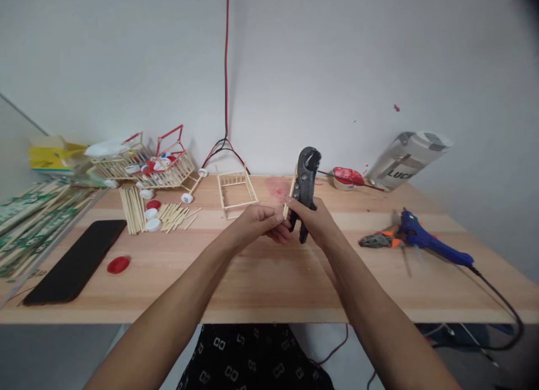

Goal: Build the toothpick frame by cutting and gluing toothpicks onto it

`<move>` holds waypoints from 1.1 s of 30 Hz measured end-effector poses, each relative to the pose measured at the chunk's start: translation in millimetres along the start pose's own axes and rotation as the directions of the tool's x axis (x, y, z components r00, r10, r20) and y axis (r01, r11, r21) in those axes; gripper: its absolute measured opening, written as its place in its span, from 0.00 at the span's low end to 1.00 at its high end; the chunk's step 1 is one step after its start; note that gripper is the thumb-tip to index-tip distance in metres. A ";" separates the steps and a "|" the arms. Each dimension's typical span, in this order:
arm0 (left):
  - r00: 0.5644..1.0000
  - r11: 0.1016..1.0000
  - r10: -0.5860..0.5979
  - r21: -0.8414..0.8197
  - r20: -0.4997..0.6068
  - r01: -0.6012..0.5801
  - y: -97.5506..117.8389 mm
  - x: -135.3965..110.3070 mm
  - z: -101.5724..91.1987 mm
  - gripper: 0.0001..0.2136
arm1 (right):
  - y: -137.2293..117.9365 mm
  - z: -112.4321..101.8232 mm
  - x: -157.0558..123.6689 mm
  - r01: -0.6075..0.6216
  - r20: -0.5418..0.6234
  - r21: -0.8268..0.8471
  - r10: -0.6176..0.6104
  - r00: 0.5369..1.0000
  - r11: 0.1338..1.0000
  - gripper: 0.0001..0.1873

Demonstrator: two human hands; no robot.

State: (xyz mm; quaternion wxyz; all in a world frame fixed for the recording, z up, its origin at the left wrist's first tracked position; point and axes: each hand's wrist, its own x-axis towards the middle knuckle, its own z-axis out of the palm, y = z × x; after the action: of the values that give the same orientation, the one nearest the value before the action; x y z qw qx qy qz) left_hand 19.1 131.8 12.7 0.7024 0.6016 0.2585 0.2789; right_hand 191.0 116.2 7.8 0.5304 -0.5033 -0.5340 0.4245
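My right hand (314, 217) is wrapped round a black hand cutter (306, 173) with a hooked jaw, its head pointing up. Thin wooden sticks (293, 182) stand beside the cutter, and my right thumb presses on them. At their lower end, the thumb and fingers of my left hand (266, 221) are closed on the sticks; how many there are I cannot tell. Just left of my hands, a small open frame of sticks (238, 204) with short uprights along its back side rests on the table (269, 283).
Stick carts (168, 173) holding bottle caps stand back left, near stick piles (132, 210), loose caps (118, 264) and a black phone-like slab (76, 261). Pliers (379, 239), a blue glue gun (433, 242), a red-stained dish (347, 177) and a grey-white bag (406, 162) lie right.
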 end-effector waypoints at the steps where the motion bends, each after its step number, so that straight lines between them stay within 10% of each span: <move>1: 1.000 1.000 0.013 0.019 0.002 -0.013 0.1 0.3 0.0 0.19 | 0.3 0.0 0.1 -0.001 0.004 0.006 0.001 1.000 1.000 0.20; 20: 0.944 0.874 0.310 0.423 -0.109 -0.238 -7.7 2.1 11.3 0.16 | -0.8 2.8 -0.7 -0.023 -0.057 0.076 0.027 0.998 0.997 0.20; 33: 0.994 0.995 -0.017 -0.102 -0.112 0.006 -9.0 3.5 2.1 0.21 | 2.9 4.0 0.3 0.021 -0.043 -0.097 -0.025 0.999 0.995 0.19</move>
State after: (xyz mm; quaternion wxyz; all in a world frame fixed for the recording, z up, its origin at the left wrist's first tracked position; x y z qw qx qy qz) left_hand 23.8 131.7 4.0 0.7180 0.5470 0.2866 0.3212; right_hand 187.3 117.1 4.7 0.5220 -0.5314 -0.5479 0.3808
